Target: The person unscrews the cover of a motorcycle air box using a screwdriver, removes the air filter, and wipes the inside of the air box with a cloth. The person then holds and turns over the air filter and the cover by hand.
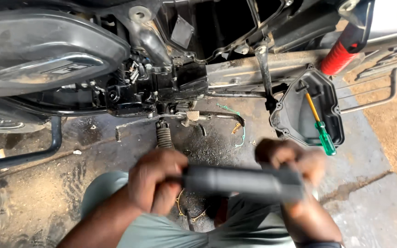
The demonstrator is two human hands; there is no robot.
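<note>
Both hands hold a dark grey cylinder level across the lower middle of the view, above the person's knees in grey-green trousers. The left hand is closed in a fist around the cylinder's left end, fingers curled over the top. The right hand wraps the right end, fingers folded over it; this hand and that end of the cylinder are blurred, so the exact finger placement is hard to tell.

Beyond the hands stands a motorbike with its side opened up. A large grey plastic side cover fills the upper left, and it carries a raised silver band with a small dark rectangular badge on it. To its right sit the black engine parts and a foot peg sticking out below them. A red spring shows at the upper right.

On the stained concrete floor, well to the right of the hands, lies a black metal cover turned hollow side up. A screwdriver with an orange shaft and a green handle rests inside it, its handle sticking over the lower rim. A thin green gasket lies on the oily patch of floor between the cover and the foot peg.
</note>
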